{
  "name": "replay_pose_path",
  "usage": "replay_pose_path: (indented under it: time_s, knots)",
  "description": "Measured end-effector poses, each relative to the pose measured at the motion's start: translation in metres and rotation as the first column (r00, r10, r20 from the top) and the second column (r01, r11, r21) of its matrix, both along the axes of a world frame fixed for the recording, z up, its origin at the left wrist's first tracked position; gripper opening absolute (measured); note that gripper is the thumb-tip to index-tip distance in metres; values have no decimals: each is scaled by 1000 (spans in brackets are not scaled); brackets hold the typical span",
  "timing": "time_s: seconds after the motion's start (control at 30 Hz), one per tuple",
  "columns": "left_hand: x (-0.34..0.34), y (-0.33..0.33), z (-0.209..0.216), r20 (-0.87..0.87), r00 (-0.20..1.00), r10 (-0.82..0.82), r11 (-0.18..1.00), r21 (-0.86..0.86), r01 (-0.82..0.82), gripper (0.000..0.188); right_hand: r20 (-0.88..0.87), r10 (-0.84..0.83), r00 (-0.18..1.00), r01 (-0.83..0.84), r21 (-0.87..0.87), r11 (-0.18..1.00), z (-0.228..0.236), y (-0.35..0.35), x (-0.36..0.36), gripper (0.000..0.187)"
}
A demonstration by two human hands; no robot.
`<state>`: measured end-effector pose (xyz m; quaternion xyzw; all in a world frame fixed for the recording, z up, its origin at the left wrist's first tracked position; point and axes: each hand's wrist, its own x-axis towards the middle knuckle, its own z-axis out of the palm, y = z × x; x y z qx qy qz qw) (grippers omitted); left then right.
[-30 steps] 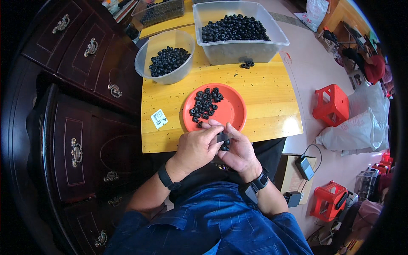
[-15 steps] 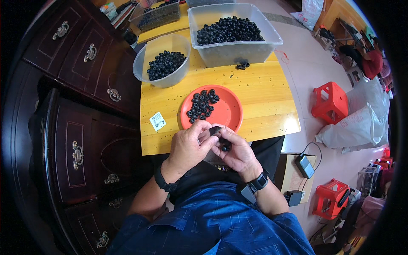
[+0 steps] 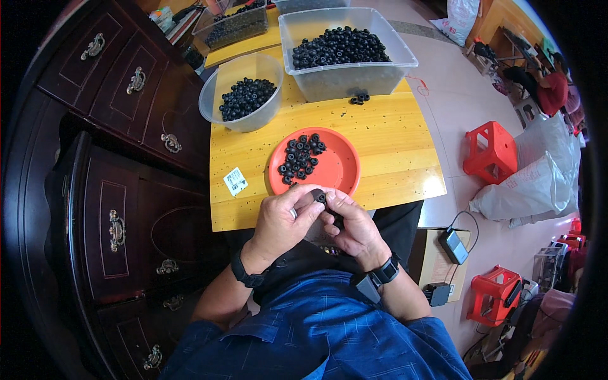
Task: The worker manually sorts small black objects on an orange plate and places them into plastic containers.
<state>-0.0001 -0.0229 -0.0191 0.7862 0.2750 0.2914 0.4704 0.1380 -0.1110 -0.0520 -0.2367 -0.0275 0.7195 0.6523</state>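
Over the near rim of a red-orange plate (image 3: 339, 168), both my hands are close together. My left hand (image 3: 283, 220) is closed, its thumb and fingers pinching a small black ring-shaped part (image 3: 320, 197) with a hole in its end. The thumb and forefinger of my right hand (image 3: 356, 231) press on the same part from the right. Something dark shows under my right hand's curled fingers, mostly hidden. Several like black parts (image 3: 301, 156) lie loose on the left half of the plate.
On the yellow table (image 3: 392, 136), a round clear bowl (image 3: 209, 104) and a large clear bin (image 3: 345, 79) hold heaps of black parts. A few parts (image 3: 360, 99) sit by the bin. A white label (image 3: 235, 181) lies left. Dark drawers (image 3: 117, 228) stand left; red stools (image 3: 491, 152) stand right.
The black part between my hands has turned, so its holed end now shows. My right fingers have curled further, covering more of the dark thing in that palm.
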Motion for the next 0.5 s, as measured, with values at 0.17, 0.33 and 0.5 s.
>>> replay_pose_path:
  time_s: [0.17,0.33,0.5]
  knots:
    - [0,1,10,-38,999,6,992,128,-1,22,157,-47,987,47,4,999,3,0,-4,24]
    - [0,-1,8,5,999,36,983,180,-36,23,192,-62,980,58,27,998,1,-1,-9,27]
    - [2,-1,3,52,997,50,947,315,-63,23,155,-59,986,60,-6,998,1,1,-8,27]
